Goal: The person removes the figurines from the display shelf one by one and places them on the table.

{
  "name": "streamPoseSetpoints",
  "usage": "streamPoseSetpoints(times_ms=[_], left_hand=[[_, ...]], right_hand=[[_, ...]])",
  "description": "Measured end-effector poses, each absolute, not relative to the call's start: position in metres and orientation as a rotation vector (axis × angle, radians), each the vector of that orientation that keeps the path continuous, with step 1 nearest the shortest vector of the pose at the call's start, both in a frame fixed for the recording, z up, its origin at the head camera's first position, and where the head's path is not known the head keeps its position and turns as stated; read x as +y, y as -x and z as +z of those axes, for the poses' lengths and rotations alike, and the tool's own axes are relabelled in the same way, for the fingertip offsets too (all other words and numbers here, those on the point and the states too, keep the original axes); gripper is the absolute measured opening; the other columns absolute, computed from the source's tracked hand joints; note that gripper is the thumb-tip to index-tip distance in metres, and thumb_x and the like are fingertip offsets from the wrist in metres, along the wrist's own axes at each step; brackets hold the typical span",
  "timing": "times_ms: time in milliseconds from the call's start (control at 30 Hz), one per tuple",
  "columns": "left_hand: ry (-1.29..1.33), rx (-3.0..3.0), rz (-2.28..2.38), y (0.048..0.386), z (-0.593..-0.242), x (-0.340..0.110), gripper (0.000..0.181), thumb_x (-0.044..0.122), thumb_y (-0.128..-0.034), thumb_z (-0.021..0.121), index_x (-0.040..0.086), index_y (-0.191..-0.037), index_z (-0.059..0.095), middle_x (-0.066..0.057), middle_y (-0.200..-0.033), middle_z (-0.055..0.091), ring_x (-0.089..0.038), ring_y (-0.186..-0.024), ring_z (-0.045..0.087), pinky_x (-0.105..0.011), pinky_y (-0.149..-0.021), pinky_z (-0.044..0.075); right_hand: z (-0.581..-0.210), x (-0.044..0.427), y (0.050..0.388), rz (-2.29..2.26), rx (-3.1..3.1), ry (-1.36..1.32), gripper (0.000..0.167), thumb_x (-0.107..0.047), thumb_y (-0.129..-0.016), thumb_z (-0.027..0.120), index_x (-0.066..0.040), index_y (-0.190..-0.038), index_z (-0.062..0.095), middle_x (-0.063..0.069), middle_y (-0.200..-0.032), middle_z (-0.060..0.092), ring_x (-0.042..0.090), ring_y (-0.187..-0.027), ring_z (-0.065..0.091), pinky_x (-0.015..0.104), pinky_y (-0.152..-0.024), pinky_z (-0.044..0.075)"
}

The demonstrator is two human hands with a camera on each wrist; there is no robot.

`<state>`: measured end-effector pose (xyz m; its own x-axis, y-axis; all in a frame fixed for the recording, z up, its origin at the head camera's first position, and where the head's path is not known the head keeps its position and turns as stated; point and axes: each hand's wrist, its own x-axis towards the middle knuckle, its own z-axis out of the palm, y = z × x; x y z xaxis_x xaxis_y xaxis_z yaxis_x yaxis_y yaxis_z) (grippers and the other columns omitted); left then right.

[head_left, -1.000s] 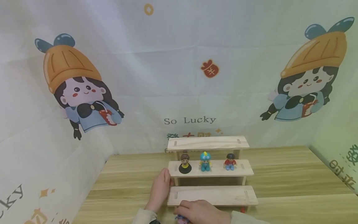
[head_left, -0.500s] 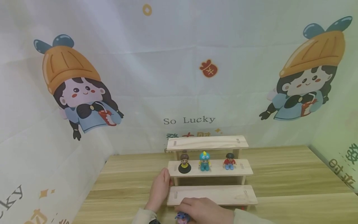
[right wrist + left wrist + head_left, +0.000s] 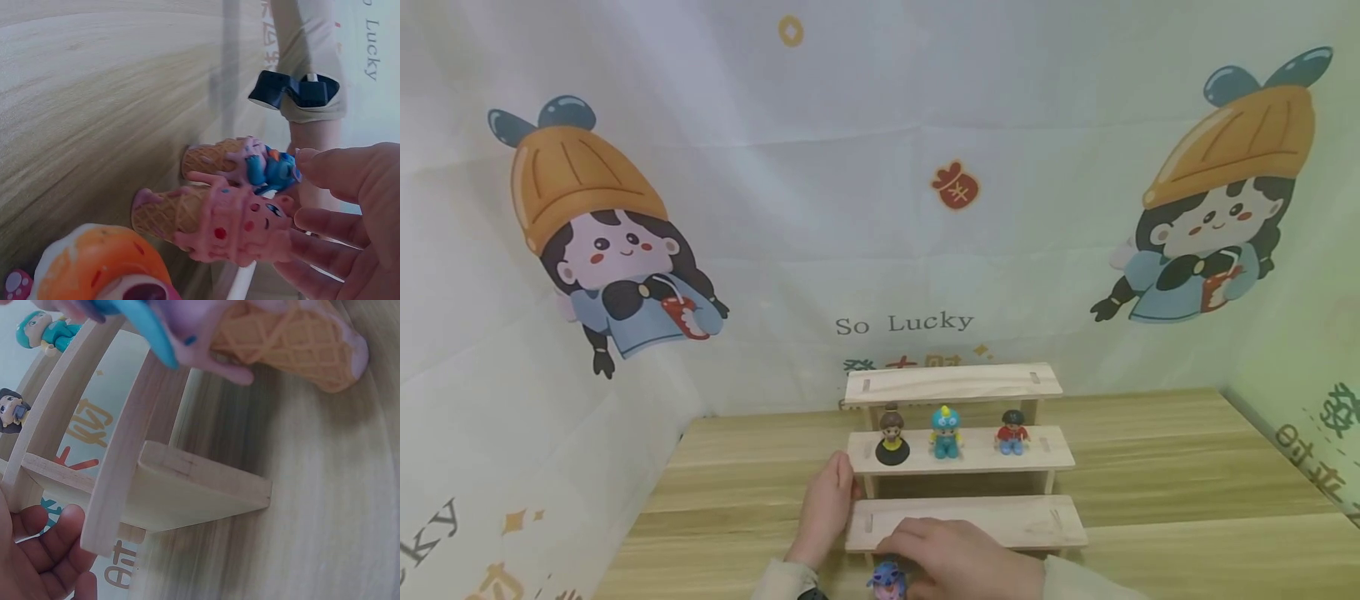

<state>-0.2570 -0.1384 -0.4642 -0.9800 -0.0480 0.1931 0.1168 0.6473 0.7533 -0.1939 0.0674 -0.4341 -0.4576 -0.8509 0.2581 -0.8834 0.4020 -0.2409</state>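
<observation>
My left hand rests beside the left end of a stepped wooden shelf. In the left wrist view its loosely bent fingers lie at a board's end and do not visibly wrap it. My right hand is in front of the lowest step, beside a blue figurine on an ice-cream cone. The right wrist view has the hand's fingers spread, with the thumb by the blue figurine's head. A pink ice-cream-cone figurine stands nearer that camera, its top close to the fingers.
On the middle step stand a brown-haired figurine, a teal-capped figurine and a red-jacketed figurine. An orange-and-white round toy is near the pink figurine. A printed cloth hangs behind the wooden table.
My right hand has shifted slightly up and to the right, uncovering more of the blue figurine. My left hand stays at the shelf's end. The head view has drifted slightly.
</observation>
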Motion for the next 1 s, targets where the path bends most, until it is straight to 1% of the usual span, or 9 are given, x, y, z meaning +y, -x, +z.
streamPoseSetpoints(times_ms=[233, 333, 433, 533, 633, 733, 833, 933, 1000], left_hand=[[0.036, -2.679, -1.257, 0.259, -0.465, -0.137, 0.036, 0.028, -0.1044, 0.027, 0.011, -0.079, 0.046, -0.001, -0.066, 0.055, -0.014, -0.056, 0.044, -0.029, -0.055, 0.038], [0.042, -2.672, -1.254, 0.259, -0.466, -0.137, 0.035, 0.026, -0.1042, 0.028, 0.010, -0.079, 0.047, -0.003, -0.066, 0.056, -0.014, -0.055, 0.043, -0.029, -0.055, 0.038], [0.048, -2.665, -1.241, 0.260, -0.466, -0.136, 0.034, 0.024, -0.1039, 0.030, 0.010, -0.078, 0.047, -0.004, -0.066, 0.057, -0.014, -0.055, 0.043, -0.029, -0.054, 0.037], [0.051, -2.662, -1.233, 0.259, -0.466, -0.136, 0.033, 0.023, -0.1039, 0.030, 0.009, -0.078, 0.046, -0.005, -0.066, 0.057, -0.014, -0.055, 0.043, -0.029, -0.054, 0.037], [0.049, -2.660, -1.230, 0.259, -0.465, -0.136, 0.033, 0.023, -0.1039, 0.030, 0.010, -0.078, 0.046, -0.004, -0.066, 0.057, -0.014, -0.056, 0.044, -0.029, -0.055, 0.038], [0.038, -2.662, -1.228, 0.258, -0.463, -0.136, 0.033, 0.024, -0.1039, 0.030, 0.010, -0.078, 0.046, -0.002, -0.066, 0.056, -0.014, -0.056, 0.044, -0.030, -0.055, 0.038], [0.025, -2.667, -1.226, 0.258, -0.463, -0.136, 0.034, 0.026, -0.1041, 0.029, 0.010, -0.078, 0.046, -0.001, -0.066, 0.055, -0.014, -0.056, 0.044, -0.029, -0.055, 0.038], [0.022, -2.669, -1.236, 0.258, -0.464, -0.136, 0.035, 0.026, -0.1044, 0.029, 0.010, -0.078, 0.046, -0.001, -0.066, 0.055, -0.014, -0.056, 0.044, -0.029, -0.054, 0.037], [0.023, -2.671, -1.241, 0.257, -0.464, -0.136, 0.036, 0.027, -0.1046, 0.029, 0.010, -0.079, 0.046, -0.001, -0.066, 0.055, -0.014, -0.056, 0.043, -0.029, -0.054, 0.037]], right_hand=[[-0.430, 0.081, 0.190, 0.540, -2.546, -1.491, 0.039, -0.031, -0.089, 0.067, -0.019, -0.125, 0.056, -0.009, -0.116, 0.060, 0.001, -0.102, 0.056, 0.019, -0.084, 0.048], [-0.427, 0.087, 0.186, 0.589, -2.569, -1.445, 0.039, -0.026, -0.088, 0.067, -0.019, -0.124, 0.057, -0.008, -0.115, 0.060, 0.000, -0.099, 0.056, 0.019, -0.084, 0.049], [-0.424, 0.093, 0.183, 0.635, -2.604, -1.375, 0.038, -0.026, -0.088, 0.067, -0.018, -0.124, 0.057, -0.008, -0.116, 0.060, 0.002, -0.100, 0.057, 0.022, -0.084, 0.050], [-0.419, 0.099, 0.178, 0.675, -2.643, -1.284, 0.037, -0.033, -0.091, 0.064, -0.019, -0.124, 0.057, -0.009, -0.119, 0.060, 0.004, -0.103, 0.057, 0.026, -0.085, 0.051], [-0.415, 0.105, 0.173, 0.709, -2.675, -1.203, 0.038, -0.044, -0.093, 0.056, -0.022, -0.124, 0.056, -0.011, -0.120, 0.059, 0.006, -0.106, 0.057, 0.029, -0.086, 0.051], [-0.412, 0.112, 0.169, 0.731, -2.676, -1.150, 0.040, -0.049, -0.095, 0.050, -0.022, -0.125, 0.056, -0.012, -0.120, 0.058, 0.006, -0.106, 0.057, 0.030, -0.087, 0.051], [-0.413, 0.119, 0.167, 0.706, -2.609, -1.135, 0.036, -0.040, -0.093, 0.058, -0.019, -0.123, 0.058, -0.009, -0.118, 0.059, 0.009, -0.105, 0.060, 0.031, -0.085, 0.052], [-0.416, 0.126, 0.166, 0.662, -2.495, -1.130, 0.035, -0.026, -0.087, 0.069, -0.015, -0.119, 0.059, -0.006, -0.115, 0.061, 0.013, -0.102, 0.062, 0.031, -0.081, 0.054], [-0.418, 0.131, 0.165, 0.643, -2.437, -1.116, 0.037, -0.021, -0.084, 0.073, -0.013, -0.117, 0.060, -0.004, -0.114, 0.061, 0.014, -0.099, 0.063, 0.030, -0.078, 0.054]])
